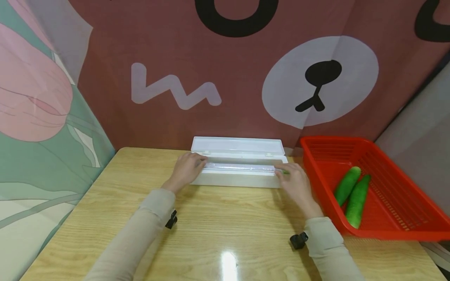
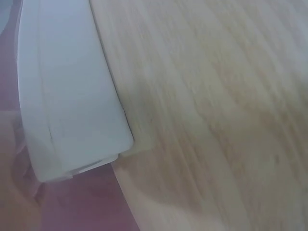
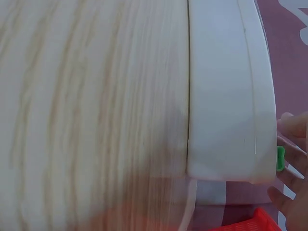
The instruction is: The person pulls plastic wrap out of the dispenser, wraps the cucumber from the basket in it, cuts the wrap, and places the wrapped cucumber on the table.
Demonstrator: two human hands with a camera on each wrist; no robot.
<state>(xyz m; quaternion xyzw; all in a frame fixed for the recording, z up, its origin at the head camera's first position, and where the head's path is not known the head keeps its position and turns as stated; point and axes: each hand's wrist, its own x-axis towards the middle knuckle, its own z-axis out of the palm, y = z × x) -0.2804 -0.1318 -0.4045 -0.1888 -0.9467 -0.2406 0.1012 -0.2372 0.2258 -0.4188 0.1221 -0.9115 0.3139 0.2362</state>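
Note:
A long white box (image 1: pixel 235 180), which looks like a cling film dispenser, stands at the back of the table with its lid (image 1: pixel 237 145) raised behind it. Along its opening lies a shiny, pale purple roll of cling film (image 1: pixel 242 167). My left hand (image 1: pixel 187 168) grips the roll's left end, thumb and fingertips over the box edge. At the other end my right hand (image 1: pixel 297 182) holds the roll between thumb and fingers, beside a small green piece (image 3: pixel 280 159). The fingers' undersides are mostly hidden in the head view.
A red plastic basket (image 1: pixel 397 235) stands right of the box, close to my right forearm, with two green cucumbers (image 1: pixel 358 201) inside. The wooden table (image 1: pixel 218 222) ends at a printed cloth wall (image 1: pixel 239 89) just behind the box.

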